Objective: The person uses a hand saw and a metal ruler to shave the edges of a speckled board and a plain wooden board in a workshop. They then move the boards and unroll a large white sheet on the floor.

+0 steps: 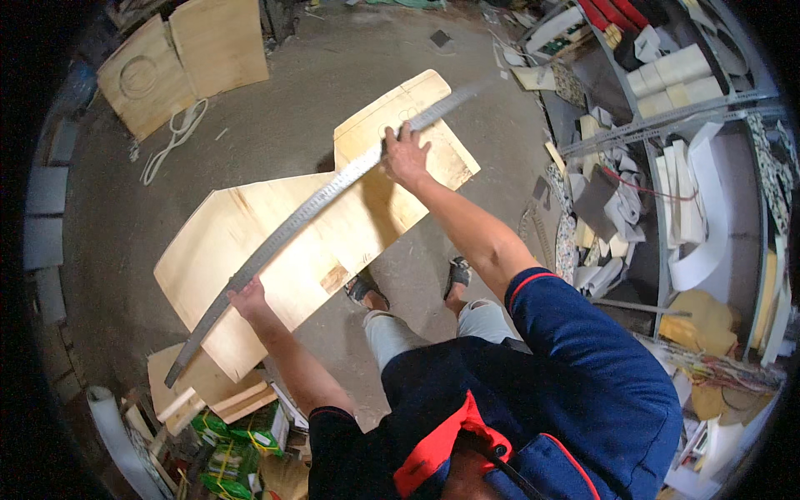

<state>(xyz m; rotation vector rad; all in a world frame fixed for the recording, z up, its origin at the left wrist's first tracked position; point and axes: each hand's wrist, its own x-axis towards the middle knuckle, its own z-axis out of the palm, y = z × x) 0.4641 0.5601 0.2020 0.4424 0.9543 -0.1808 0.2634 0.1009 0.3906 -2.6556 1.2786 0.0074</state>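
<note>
A long grey metal ruler (304,213) with markings crosses a plywood panel (242,208) diagonally; it looks bent by the lens, and its far right end is blurred. My left hand (247,298) grips the ruler near its lower left end, fingers partly hidden. Farther up, my right hand (406,157) holds it with the fingers over its far edge and the thumb apart. The pale panel has a stepped, angled outline, with faint pencil lines and loops on its upper right part. What supports the panel underneath is hidden.
Plywood boards (221,46) lean at the far left, beside a white cord (172,137). Crowded metal shelving (617,133) with foam and white rolls stands at the right. Wood offcuts (242,402) and green packages (229,468) lie at the lower left. My feet are just below the panel.
</note>
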